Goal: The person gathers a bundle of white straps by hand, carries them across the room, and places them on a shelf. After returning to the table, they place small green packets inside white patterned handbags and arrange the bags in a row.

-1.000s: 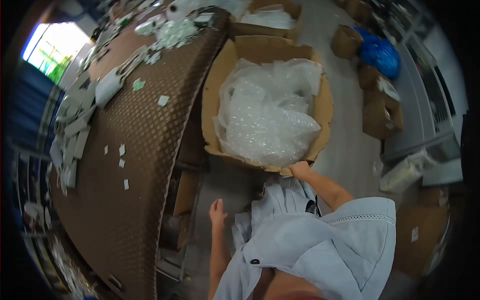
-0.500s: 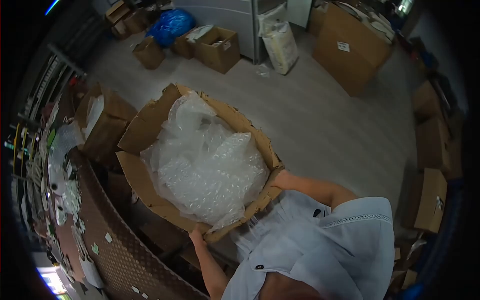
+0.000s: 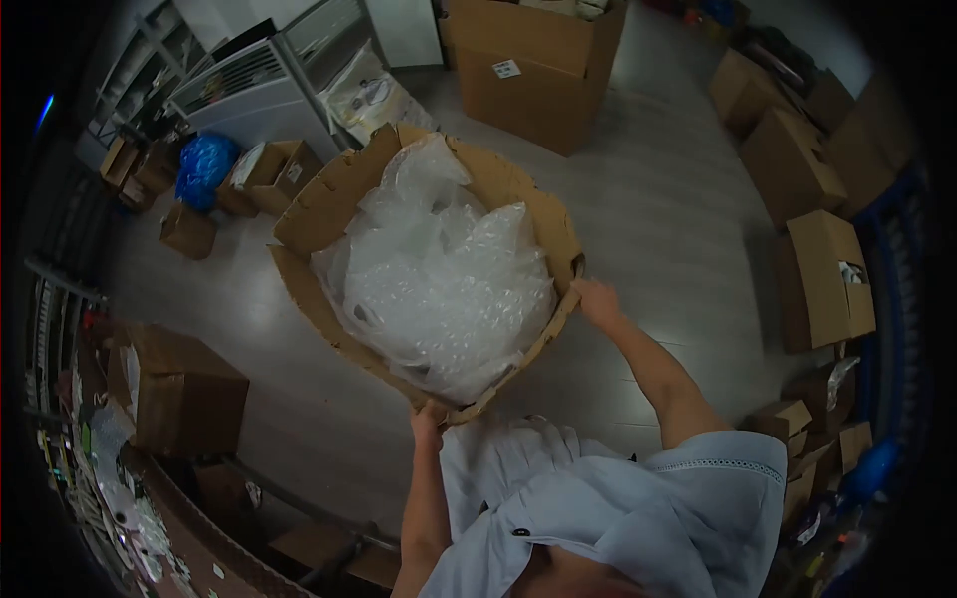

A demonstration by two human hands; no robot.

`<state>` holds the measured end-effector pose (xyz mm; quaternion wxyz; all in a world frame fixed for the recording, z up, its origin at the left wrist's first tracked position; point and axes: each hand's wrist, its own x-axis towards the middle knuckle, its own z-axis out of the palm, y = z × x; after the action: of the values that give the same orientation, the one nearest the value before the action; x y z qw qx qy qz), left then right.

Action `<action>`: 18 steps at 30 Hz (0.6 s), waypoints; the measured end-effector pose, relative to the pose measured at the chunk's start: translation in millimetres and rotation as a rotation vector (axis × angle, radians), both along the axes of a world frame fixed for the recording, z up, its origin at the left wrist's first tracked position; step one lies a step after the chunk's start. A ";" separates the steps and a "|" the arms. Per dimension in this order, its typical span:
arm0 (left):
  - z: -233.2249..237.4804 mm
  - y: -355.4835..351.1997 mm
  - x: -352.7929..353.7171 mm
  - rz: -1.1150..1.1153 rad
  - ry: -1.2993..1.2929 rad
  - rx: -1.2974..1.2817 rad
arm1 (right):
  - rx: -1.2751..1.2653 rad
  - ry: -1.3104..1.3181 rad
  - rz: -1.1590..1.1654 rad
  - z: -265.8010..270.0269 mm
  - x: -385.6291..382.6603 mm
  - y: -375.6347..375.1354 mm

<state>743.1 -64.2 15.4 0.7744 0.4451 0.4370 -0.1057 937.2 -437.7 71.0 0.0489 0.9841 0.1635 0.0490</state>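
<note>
In front of my body is an open cardboard box with ragged, torn top edges. Crumpled clear bubble wrap fills it up to near the rim. My left hand grips the near edge of the box, its fingers closed on the cardboard. At the right edge, my right hand is also closed on the wall. The box's underside and the fingertips inside the rim are hidden.
A large carton stands ahead on the grey floor. More cartons line the right side. On the left are a brown box, a cluttered table and a blue bag. A white sack leans by a partition.
My view has swung to the right, away from the table. The box has moved along with both hands, which keep their hold on its edges.
</note>
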 end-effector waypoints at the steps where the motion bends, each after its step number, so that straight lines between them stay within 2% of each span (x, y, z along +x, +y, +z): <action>1: -11.5 15.1 -2.3 -0.041 -0.006 0.000 | 0.000 -0.006 -0.041 4.8 -29.0 16.2; 3: -3.9 31.9 14.3 -0.297 -0.045 0.021 | 0.739 0.519 -0.643 32.9 -88.0 76.4; 5: 0.0 59.6 29.8 -0.281 -0.071 0.112 | 0.998 0.575 -0.678 -9.9 -152.9 125.2; 7: 4.7 99.3 38.7 -0.232 -0.082 0.209 | 1.114 0.704 -0.804 -11.8 -196.1 188.3; 9: 4.0 128.5 61.0 -0.322 -0.091 0.172 | 1.325 0.814 -0.954 -0.3 -208.8 237.0; 10: -3.5 139.2 70.0 -0.333 -0.103 0.153 | 1.324 0.802 -0.945 3.5 -211.8 259.3; 12: -10.3 146.6 97.2 -0.378 -0.122 0.110 | 1.476 0.830 -1.117 1.7 -199.5 288.0; 14: -27.5 161.5 107.6 -0.422 -0.144 0.060 | 1.541 0.747 -1.097 -24.5 -193.1 309.3; 16: -48.3 162.2 129.9 -0.415 -0.189 -0.096 | 1.603 0.671 -1.052 -50.2 -161.4 321.8; 18: -85.3 159.3 144.5 -0.389 -0.226 -0.185 | 1.606 0.592 -1.188 -85.6 -145.0 326.5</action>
<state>887.6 95.1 -69.9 0.8209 0.4571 0.2420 -0.2421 792.2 -111.2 -14.5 -0.6462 0.6215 -0.4226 -0.1321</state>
